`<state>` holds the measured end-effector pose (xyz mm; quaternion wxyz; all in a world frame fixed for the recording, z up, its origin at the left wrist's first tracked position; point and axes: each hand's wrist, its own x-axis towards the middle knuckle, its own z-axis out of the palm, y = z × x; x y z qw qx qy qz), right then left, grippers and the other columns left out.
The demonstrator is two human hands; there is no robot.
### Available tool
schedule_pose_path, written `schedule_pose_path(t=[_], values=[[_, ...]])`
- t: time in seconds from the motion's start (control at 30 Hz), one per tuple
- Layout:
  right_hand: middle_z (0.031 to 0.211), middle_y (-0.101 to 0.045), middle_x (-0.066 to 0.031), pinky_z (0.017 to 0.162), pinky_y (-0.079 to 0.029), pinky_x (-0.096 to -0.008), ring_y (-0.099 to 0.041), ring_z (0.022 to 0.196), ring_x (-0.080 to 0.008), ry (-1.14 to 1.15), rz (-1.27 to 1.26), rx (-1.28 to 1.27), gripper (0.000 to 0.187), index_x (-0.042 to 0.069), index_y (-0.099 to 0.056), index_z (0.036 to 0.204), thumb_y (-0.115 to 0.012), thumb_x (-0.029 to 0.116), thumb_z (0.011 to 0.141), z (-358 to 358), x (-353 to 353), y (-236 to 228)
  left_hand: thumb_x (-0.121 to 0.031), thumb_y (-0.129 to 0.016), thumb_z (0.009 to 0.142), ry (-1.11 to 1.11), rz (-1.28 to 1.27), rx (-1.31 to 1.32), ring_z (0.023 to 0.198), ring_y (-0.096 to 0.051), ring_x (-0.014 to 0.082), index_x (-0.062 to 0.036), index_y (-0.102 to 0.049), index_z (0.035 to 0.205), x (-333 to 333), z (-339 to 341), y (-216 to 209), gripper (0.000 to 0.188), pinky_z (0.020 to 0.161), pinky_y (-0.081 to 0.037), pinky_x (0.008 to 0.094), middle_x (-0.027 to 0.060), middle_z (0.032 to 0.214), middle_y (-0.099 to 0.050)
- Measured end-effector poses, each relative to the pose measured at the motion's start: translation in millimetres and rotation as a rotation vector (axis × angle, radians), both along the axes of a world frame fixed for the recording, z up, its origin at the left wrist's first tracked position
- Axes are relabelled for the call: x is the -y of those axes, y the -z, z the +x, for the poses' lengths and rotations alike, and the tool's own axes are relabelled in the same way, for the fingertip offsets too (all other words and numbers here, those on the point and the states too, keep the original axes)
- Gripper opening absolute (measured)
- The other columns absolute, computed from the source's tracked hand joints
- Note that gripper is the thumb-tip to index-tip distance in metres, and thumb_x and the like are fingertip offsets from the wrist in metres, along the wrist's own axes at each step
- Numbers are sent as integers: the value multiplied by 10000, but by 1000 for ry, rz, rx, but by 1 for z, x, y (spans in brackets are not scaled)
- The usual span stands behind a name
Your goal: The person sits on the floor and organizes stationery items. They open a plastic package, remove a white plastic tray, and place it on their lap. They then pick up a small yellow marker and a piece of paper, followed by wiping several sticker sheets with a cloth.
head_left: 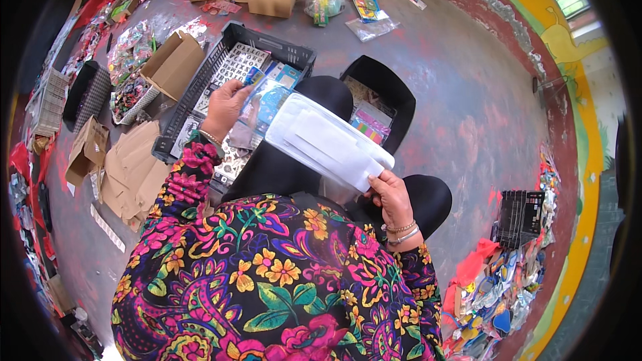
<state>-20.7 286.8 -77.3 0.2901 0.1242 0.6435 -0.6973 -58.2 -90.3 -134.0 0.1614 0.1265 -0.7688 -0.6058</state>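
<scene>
Left hand pinches clear packet, right hand pinches white stack — both between grips, likely spread for support.

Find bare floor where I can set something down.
Bare gray floor spreads between the black plastic tub and dark-red wall band; a narrower gap separates tub and black plastic crate. Crowded: left, flattened brown cardboard; lower right, heaped colourful packets.
</scene>
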Motion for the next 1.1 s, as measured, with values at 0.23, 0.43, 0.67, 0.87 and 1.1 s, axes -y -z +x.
schedule_pose_path(t=[0.23,0.43,0.67,0.87,1.1], values=[[734,-529,38,578,-403,-201,-454,641,-34,-136,263,-547,115,-19,-576,944,-549,77,888,2,12,13,-256,-666,789,53,-330,267,574,-476,116,15,-597,820,53,36,17,281,533,-402,287,54,639,-540],[595,-472,-17,520,-393,-224,-445,554,-53,-102,316,-685,48,21,-581,894,-556,48,863,-2,26,-4,-255,-669,784,-41,-804,22,1025,-558,281,-8,-547,1135,17,30,-42,446,882,-425,351,167,1069,-597],[713,-581,-75,580,-443,-242,-543,623,-120,-192,406,-849,131,14,-603,974,-558,25,851,-2,37,-26,-290,-603,840,859,-534,-6,863,-591,318,-11,-635,978,-120,-31,-113,313,764,-461,353,158,951,-635],[753,-603,-146,604,-471,-302,-602,667,-293,-183,526,-853,119,8,-586,938,-572,22,821,4,30,-23,-307,-643,809,1136,-270,275,626,-551,147,33,-652,866,-146,-47,-104,345,605,-441,296,118,675,-609],[734,-588,-112,575,-477,-335,-584,647,-281,-186,652,-1332,181,11,-586,943,-588,-3,763,18,23,-11,-208,-655,759,1012,-285,250,604,-554,157,34,-644,817,-153,-26,-89,249,596,-445,313,125,648,-603]])
